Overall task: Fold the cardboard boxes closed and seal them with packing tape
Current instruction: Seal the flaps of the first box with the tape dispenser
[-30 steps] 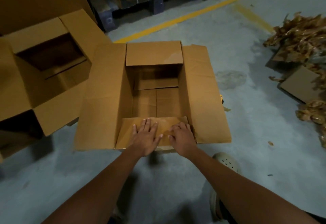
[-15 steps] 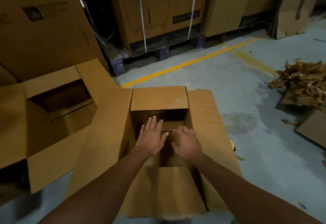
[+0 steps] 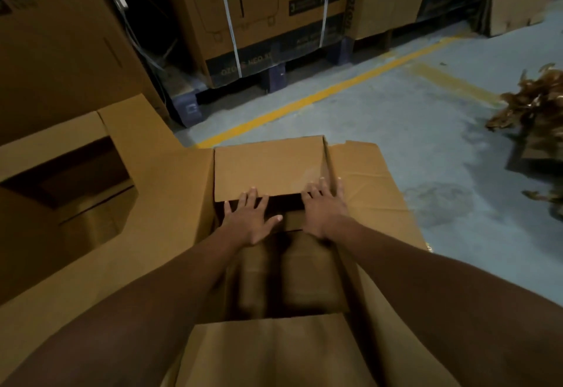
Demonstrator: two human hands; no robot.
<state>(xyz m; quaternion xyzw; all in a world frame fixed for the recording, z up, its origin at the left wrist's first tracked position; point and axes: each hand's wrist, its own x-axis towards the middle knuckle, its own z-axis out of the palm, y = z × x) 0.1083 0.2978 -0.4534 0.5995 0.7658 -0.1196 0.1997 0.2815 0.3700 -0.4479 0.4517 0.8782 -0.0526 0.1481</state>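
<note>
Both hands are flat, with the fingers straight and a little spread, and they grip nothing. The left hand (image 3: 249, 220) hovers palm down over the box mouth. Its fingertips touch the free edge of the far short flap (image 3: 268, 167), and its thumb is stretched toward the other hand. The right hand (image 3: 324, 211) lays its fingers on that flap's right corner, and its outer fingers reach the crease of the right long flap (image 3: 374, 197). Whether the hands press down or only touch cannot be told.

The cardboard box (image 3: 307, 267) sits on the concrete floor (image 3: 426, 130) straight in front of the person. Its mouth faces up and its long axis runs away from the camera. Its 2 long flaps are splayed outward, the left long flap (image 3: 170, 213) toward a second open box (image 3: 61, 191) just beside it. The far short flap is folded in over the opening. The near short flap (image 3: 268, 353) fills the bottom of the view.

Beyond a yellow floor line (image 3: 320, 94) stand strapped cartons (image 3: 259, 5) on pallets. A heap of crumpled brown scrap (image 3: 536, 103) lies at the right edge.
</note>
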